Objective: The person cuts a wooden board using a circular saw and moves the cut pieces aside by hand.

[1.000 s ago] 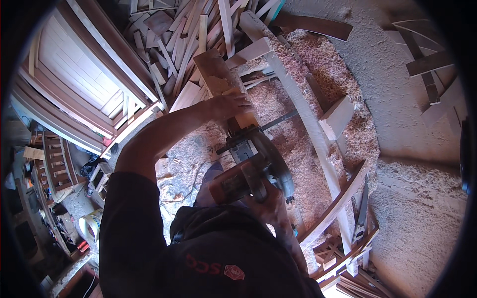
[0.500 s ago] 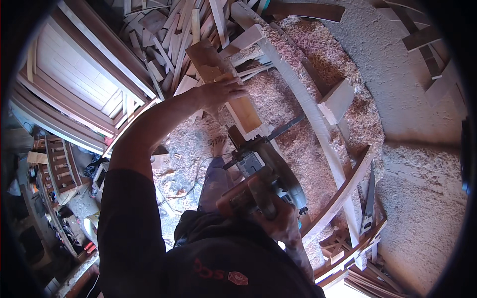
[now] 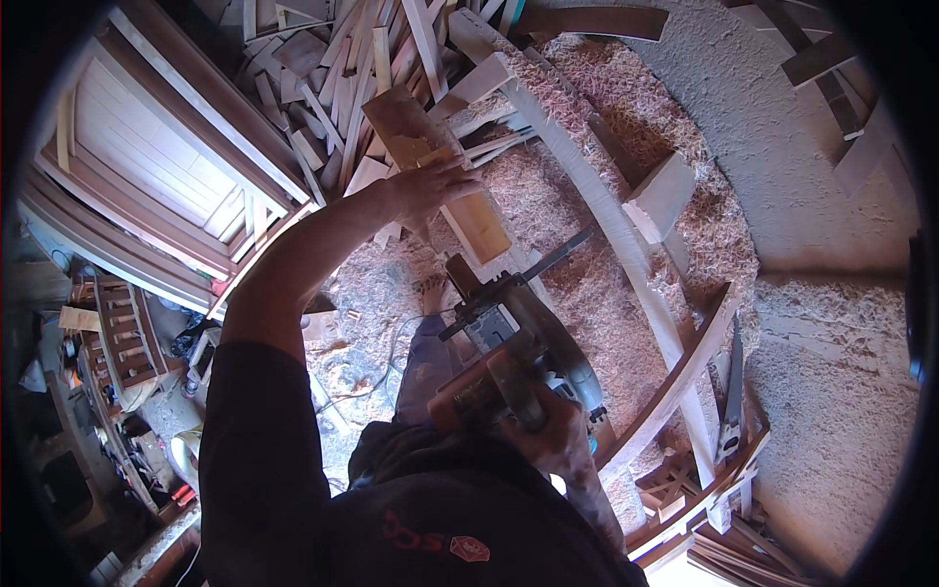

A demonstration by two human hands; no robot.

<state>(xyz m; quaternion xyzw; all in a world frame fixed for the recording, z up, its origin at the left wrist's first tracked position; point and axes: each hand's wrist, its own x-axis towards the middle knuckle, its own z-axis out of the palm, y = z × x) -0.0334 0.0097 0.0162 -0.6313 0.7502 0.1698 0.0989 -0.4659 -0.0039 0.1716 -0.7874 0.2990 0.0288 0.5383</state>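
Your right hand (image 3: 554,432) wrapped round the bulky dark power tool (image 3: 562,342), steady the long brown wooden board (image 3: 476,225) at twelve o'clock, left hand (image 3: 438,189) outstretched.

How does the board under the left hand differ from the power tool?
The board is straight-edged; the power tool has rounded casing. The board's near end is yellowish; the power tool is mostly dark. Each has a hand on it: left hand on the board, right hand on the power tool.

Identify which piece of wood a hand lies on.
The board with a brown far end and yellowish near end; the left hand lies on it, while neither hand touches the other pieces.
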